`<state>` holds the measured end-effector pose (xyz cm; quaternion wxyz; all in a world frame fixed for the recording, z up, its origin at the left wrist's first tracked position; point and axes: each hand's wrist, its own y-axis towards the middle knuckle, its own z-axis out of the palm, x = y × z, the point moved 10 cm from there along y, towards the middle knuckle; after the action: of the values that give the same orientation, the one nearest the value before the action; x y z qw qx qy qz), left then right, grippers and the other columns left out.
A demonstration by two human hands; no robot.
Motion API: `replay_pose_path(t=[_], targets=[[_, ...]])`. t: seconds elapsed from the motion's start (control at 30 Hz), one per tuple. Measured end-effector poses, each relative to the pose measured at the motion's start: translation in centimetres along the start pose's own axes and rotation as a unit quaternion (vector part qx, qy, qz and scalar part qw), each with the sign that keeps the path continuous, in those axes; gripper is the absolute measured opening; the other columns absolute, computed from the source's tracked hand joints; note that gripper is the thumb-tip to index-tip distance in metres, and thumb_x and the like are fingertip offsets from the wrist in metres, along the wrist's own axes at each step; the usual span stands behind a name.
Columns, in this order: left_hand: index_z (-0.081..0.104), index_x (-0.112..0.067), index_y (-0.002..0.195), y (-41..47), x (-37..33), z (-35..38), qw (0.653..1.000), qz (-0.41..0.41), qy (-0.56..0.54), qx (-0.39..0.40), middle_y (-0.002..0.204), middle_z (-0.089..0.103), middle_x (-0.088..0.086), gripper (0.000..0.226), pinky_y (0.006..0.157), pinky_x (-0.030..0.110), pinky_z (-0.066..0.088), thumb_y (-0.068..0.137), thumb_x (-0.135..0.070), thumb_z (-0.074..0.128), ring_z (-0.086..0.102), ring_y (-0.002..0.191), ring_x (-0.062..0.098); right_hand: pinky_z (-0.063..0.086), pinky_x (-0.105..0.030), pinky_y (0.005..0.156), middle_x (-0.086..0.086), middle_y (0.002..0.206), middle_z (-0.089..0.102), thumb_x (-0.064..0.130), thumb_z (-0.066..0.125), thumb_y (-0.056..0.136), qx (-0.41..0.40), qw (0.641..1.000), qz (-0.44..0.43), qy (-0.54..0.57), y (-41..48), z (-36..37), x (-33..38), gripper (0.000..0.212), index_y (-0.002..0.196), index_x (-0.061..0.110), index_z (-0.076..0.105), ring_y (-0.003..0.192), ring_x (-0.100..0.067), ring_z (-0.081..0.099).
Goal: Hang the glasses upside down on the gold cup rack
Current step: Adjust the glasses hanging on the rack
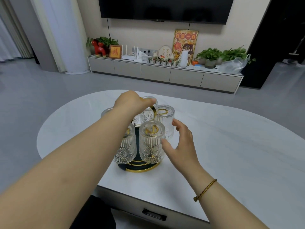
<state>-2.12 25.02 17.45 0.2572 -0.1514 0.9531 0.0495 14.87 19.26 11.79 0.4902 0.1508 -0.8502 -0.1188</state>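
The head view looks down on a white oval bench (231,146) with its near edge over a drawer (154,214). The rack (142,167) stands near the middle of the bench, a little toward the near edge, on a dark round base with a gold rim. To the right of the rack the bench top is bare out to the right edge; the left part and the far edge are bare too.

The left hand (132,103) reaches over the rack from the near left, its forearm crossing above the left glasses. Its fingers are curled narrow and pinch the gold loop handle (154,111) at the top of the rack. The right hand (183,146) is just right of the rack, fingers spread wide and holding nothing; its thumb touches or nearly touches the side of the front glass (151,144), and its fingertips are just beside the right glass (165,119). A braided bracelet (205,190) sits on the right wrist.

The glasses are ribbed, clear and empty, and all hang mouth down on gold pegs. The front one shows a gold peg tip through its base. Another glass (126,147) hangs at the near left, partly behind the forearm, one (147,113) is at the far side under the left hand, and one (106,112) peeks out at the far left.
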Motion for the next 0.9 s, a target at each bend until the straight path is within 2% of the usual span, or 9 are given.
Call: replay_pose_path(t=[0.1, 0.2, 0.4, 0.5, 0.57, 0.7, 0.77, 0.83, 0.9], targets=[[0.049, -0.003, 0.066, -0.1, -0.8, 0.1, 1.000, -0.008, 0.008, -0.001, 0.064, 0.045, 0.006, 0.047, 0.045, 0.024, 0.026, 0.078, -0.049, 0.052, 0.046, 0.069, 0.026, 0.030, -0.029, 0.098, 0.001, 0.131, 0.042, 0.020, 0.059, 0.076, -0.018, 1.000, 0.010, -0.002, 0.0, -1.2, -0.8, 0.054, 0.125, 0.020, 0.035, 0.119, -0.015, 0.035], [0.036, -0.008, 0.053, 0.0, -0.7, 0.2, 0.999, -0.026, -0.032, 0.003, 0.056, 0.036, 0.005, 0.043, 0.044, 0.025, 0.024, 0.077, -0.038, 0.057, 0.036, 0.053, 0.020, 0.030, -0.030, 0.098, 0.000, 0.130, 0.043, 0.019, 0.058, 0.076, -0.027, 0.999, 0.026, -0.001, -0.3, -1.9, -1.9, 0.053, 0.125, 0.019, 0.036, 0.119, -0.016, 0.035], [0.034, -0.014, 0.056, 0.6, -0.5, 0.8, 0.992, -0.004, -0.120, 0.028, 0.058, 0.031, 0.002, 0.036, 0.048, 0.028, 0.026, 0.073, -0.030, 0.062, 0.030, 0.052, 0.017, 0.029, -0.027, 0.094, 0.002, 0.128, 0.044, 0.017, 0.055, 0.077, -0.032, 0.998, 0.053, 0.012, -0.8, -2.9, -4.0, 0.050, 0.124, 0.020, 0.036, 0.119, -0.015, 0.035], [0.049, -0.013, 0.091, 1.0, -1.3, 1.0, 0.987, 0.035, -0.146, 0.049, 0.072, 0.043, 0.000, 0.020, 0.057, 0.032, 0.034, 0.076, -0.023, 0.059, 0.040, 0.061, 0.013, 0.028, -0.025, 0.092, 0.004, 0.126, 0.044, 0.014, 0.053, 0.078, -0.032, 0.998, 0.060, 0.014, -0.6, -3.1, -4.6, 0.049, 0.123, 0.020, 0.037, 0.119, -0.014, 0.035], [0.033, -0.006, 0.131, 1.5, -1.6, 1.6, 0.983, 0.048, -0.160, 0.081, 0.104, 0.052, 0.005, 0.058, 0.073, 0.032, 0.035, 0.079, -0.017, 0.056, 0.047, 0.084, 0.018, 0.028, -0.024, 0.091, 0.006, 0.123, 0.043, 0.013, 0.053, 0.078, -0.034, 0.997, 0.061, 0.014, -0.4, -3.3, -4.9, 0.048, 0.123, 0.020, 0.038, 0.117, -0.012, 0.036], [0.024, -0.008, 0.137, 2.1, -2.8, 2.6, 0.969, 0.081, -0.195, 0.131, 0.145, 0.032, 0.013, 0.062, 0.092, 0.030, 0.033, 0.080, -0.004, 0.048, 0.038, 0.121, 0.023, 0.028, -0.023, 0.091, 0.012, 0.114, 0.040, 0.013, 0.054, 0.078, -0.041, 0.997, 0.060, 0.010, 0.0, -3.7, -5.6, 0.046, 0.122, 0.019, 0.040, 0.115, -0.012, 0.037], [0.023, -0.008, 0.138, 2.9, -3.1, 3.0, 0.967, 0.081, -0.199, 0.133, 0.141, 0.037, 0.013, 0.061, 0.085, 0.029, 0.034, 0.081, 0.000, 0.045, 0.042, 0.109, 0.021, 0.028, -0.024, 0.091, 0.013, 0.113, 0.040, 0.013, 0.054, 0.078, -0.043, 0.997, 0.063, 0.007, 0.2, -4.0, -6.1, 0.046, 0.121, 0.020, 0.040, 0.115, -0.012, 0.037], [0.037, -0.004, 0.129, 3.4, -3.0, 3.0, 0.979, 0.070, -0.162, 0.102, 0.110, 0.054, 0.011, 0.046, 0.069, 0.028, 0.038, 0.083, -0.005, 0.044, 0.046, 0.084, 0.018, 0.027, -0.024, 0.090, 0.013, 0.113, 0.040, 0.014, 0.054, 0.078, -0.042, 0.997, 0.065, 0.001, 0.7, -4.3, -6.5, 0.045, 0.121, 0.020, 0.040, 0.116, -0.013, 0.037], [0.052, -0.006, 0.080, 3.7, -2.7, 2.4, 0.996, 0.044, -0.067, 0.047, 0.065, 0.042, 0.004, 0.016, 0.050, 0.026, 0.030, 0.087, -0.019, 0.046, 0.037, 0.056, 0.015, 0.027, -0.024, 0.090, 0.013, 0.113, 0.039, 0.014, 0.054, 0.079, -0.041, 0.997, 0.062, -0.006, 1.3, -4.5, -6.7, 0.045, 0.121, 0.019, 0.040, 0.116, -0.014, 0.037]])
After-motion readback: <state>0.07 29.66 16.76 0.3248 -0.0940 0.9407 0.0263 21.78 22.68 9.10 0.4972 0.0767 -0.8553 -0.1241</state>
